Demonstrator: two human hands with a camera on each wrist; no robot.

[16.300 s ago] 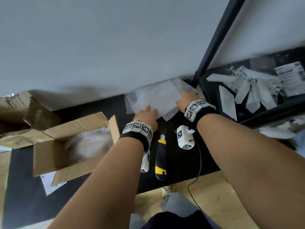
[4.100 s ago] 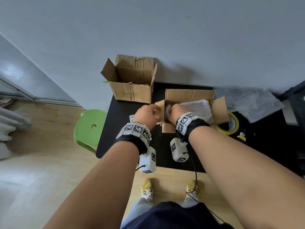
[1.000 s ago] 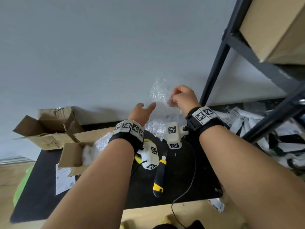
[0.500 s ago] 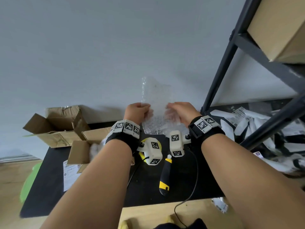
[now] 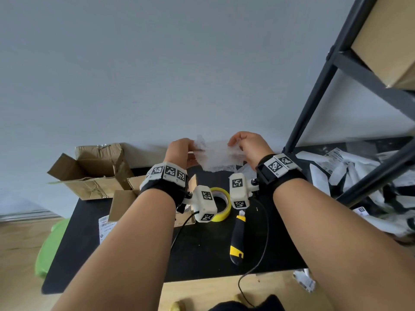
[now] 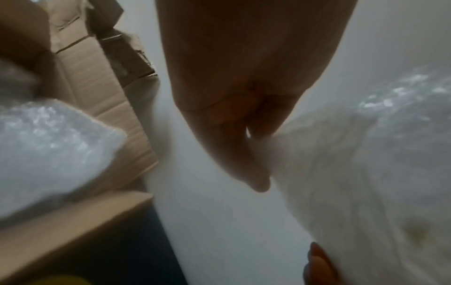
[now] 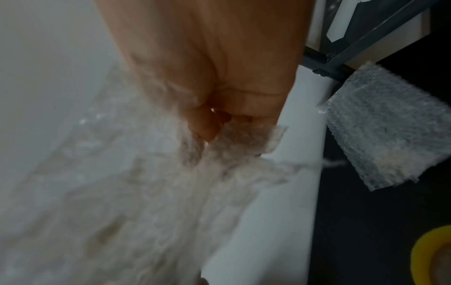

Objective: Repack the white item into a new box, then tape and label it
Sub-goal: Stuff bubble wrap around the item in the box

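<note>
Both hands hold a clear bubble-wrap sheet up in front of the wall, above the back of the black table. My left hand pinches its left edge and my right hand pinches its right edge. The left wrist view shows the pinch on the sheet, as does the right wrist view. The white item, wrapped in bubble wrap, lies in the open new box. In the head view my left forearm hides most of that box.
An older open carton stands at the back left. A yellow tape roll, a black-and-yellow utility knife and a printed label lie on the table. Another bubble-wrap piece lies near the black shelf rack. A green stool is left.
A second ago only my right hand held the sheet up and my left was open. My left hand has taken the other edge, and the sheet now hangs lower, stretched between both hands.
</note>
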